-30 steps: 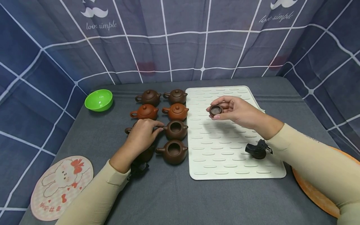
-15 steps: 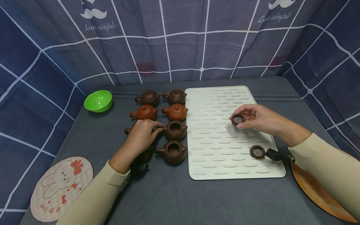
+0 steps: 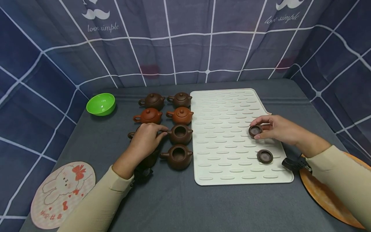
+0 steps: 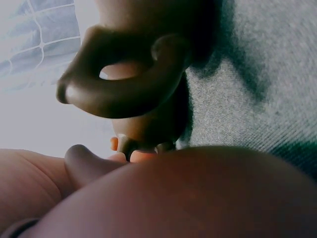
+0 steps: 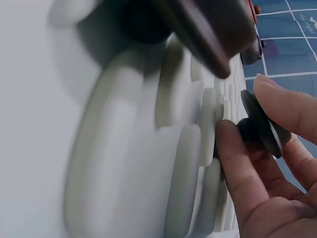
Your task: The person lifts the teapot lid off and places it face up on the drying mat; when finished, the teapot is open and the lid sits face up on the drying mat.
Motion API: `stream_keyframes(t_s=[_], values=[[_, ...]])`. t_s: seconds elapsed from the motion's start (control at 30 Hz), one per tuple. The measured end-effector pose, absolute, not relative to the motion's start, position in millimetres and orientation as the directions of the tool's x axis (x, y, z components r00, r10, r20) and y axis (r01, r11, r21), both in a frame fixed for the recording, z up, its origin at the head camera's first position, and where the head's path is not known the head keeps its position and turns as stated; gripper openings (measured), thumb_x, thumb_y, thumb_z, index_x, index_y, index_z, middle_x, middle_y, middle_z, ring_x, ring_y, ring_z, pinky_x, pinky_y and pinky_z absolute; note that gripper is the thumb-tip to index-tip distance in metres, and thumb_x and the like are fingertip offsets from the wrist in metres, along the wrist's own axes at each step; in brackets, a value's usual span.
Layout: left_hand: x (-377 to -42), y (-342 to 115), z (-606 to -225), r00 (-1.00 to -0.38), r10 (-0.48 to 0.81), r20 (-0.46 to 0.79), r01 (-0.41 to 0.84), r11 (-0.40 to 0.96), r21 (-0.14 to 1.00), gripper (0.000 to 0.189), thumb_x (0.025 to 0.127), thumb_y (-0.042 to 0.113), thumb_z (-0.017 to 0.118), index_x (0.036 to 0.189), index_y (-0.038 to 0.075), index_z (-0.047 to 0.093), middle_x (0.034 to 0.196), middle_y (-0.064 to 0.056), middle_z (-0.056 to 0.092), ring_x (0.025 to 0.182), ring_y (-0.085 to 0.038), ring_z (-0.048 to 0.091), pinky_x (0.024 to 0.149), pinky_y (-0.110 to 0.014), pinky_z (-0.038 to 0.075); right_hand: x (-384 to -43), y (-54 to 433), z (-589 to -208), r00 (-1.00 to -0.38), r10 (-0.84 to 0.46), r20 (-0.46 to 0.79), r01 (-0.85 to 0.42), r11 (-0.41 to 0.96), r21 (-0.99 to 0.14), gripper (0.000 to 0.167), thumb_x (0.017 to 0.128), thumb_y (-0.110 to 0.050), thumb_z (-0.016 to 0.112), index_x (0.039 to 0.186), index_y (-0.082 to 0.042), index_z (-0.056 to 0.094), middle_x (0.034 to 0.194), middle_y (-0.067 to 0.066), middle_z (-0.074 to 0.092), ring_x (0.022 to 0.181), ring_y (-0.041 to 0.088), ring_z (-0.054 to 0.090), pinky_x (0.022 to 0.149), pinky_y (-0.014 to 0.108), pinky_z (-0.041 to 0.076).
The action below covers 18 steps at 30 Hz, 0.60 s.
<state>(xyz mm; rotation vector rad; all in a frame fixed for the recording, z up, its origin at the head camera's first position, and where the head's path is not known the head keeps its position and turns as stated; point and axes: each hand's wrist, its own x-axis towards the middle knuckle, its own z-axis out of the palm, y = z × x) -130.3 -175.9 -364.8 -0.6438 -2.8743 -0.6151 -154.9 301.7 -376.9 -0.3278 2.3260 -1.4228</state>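
Note:
In the head view my right hand [image 3: 273,130] pinches a small dark brown teapot lid [image 3: 255,130], underside up, close over the white mat [image 3: 226,154]. Its knob points down between the fingers in the right wrist view. A second brown lid [image 3: 265,156] lies underside up on the mat, nearer the front. My left hand [image 3: 146,138] reaches over the left column of pots and pinches the handle of a lidless brown teapot [image 3: 181,134]. Just in front of that pot stands another lidless brown teapot [image 3: 177,157], its handle [image 4: 119,96] large in the left wrist view.
Behind are two orange teapots [image 3: 182,115] and two lidded brown ones [image 3: 153,101]. More brown pots are partly hidden under my left arm. A green bowl [image 3: 101,104] stands back left, a rabbit-print pad [image 3: 63,195] front left, a round orange board [image 3: 324,196] right.
My right hand has carried its lid right and toward the front, lowering it over the mat. The lid lying on the mat came into view. The left hand has stayed put.

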Motion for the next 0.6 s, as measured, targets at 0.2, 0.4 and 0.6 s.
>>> stream_keyframes(t_s=[0.2,0.4,0.6], values=[[-130.2,-176.1,-364.5,-0.902,0.379,0.207,0.431,0.823,0.369,0.019,0.096,0.012,0.080,0.114,0.005,0.082,0.105,-0.011,0.077,0.067,-0.015,0.062,0.062,-0.038,0.050,-153.3,306.7,-377.3,-0.900,-0.397,-0.180,-0.068,0.535,-0.842,0.049,0.083,-0.004,0.091,0.126,0.002,0.069,0.114,0.013,0.067,0.090,0.016,0.061,0.075,0.026,0.052],[-130.0,-176.1,-363.9,-0.902,0.378,0.207,0.430,0.822,0.374,0.019,0.096,0.012,0.080,0.114,0.005,0.082,0.105,-0.011,0.077,0.066,-0.015,0.061,0.061,-0.038,0.049,-153.1,307.3,-378.4,-0.899,-0.406,-0.165,-0.124,0.595,-0.794,0.048,0.084,-0.004,0.090,0.128,0.001,0.072,0.108,0.011,0.069,0.085,0.015,0.062,0.072,0.027,0.052],[-129.8,-175.8,-363.7,-0.903,0.376,0.208,0.429,0.822,0.375,0.019,0.096,0.012,0.080,0.114,0.005,0.082,0.106,-0.011,0.077,0.074,-0.020,0.067,0.064,-0.039,0.051,-155.0,310.2,-378.9,-0.892,-0.445,-0.079,-0.249,0.631,-0.735,0.049,0.080,-0.002,0.093,0.125,0.002,0.074,0.108,0.009,0.067,0.084,0.014,0.063,0.069,0.025,0.054]])
